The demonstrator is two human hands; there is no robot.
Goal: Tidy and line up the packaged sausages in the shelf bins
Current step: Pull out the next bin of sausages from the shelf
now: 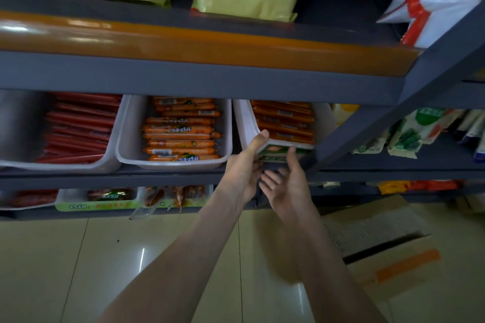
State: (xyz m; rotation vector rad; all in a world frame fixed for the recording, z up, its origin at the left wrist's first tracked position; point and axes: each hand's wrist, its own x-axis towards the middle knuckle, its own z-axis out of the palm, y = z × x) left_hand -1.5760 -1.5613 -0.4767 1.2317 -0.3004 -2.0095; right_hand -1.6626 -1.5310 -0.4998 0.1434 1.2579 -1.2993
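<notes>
Three white bins stand side by side on the middle shelf. The left bin [110, 160] holds red sausages [78, 128]. The middle bin [225, 139] holds orange sausages [181, 131] lying crosswise, some askew. The right bin [244, 123] holds orange sausages [283, 119] and is tilted, its front pulled out. My left hand [245, 165] grips the right bin's front left corner, thumb on the rim. My right hand [286, 181] is under the bin's front edge, palm up, fingers straight, the index finger touching the green label.
A grey and orange shelf edge [199, 52] overhangs the bins. A lower shelf holds a labelled tray of sausages [105, 199]. A cardboard box [388, 244] lies on the tiled floor at the right. A grey diagonal shelf frame [393, 123] stands right of the bins.
</notes>
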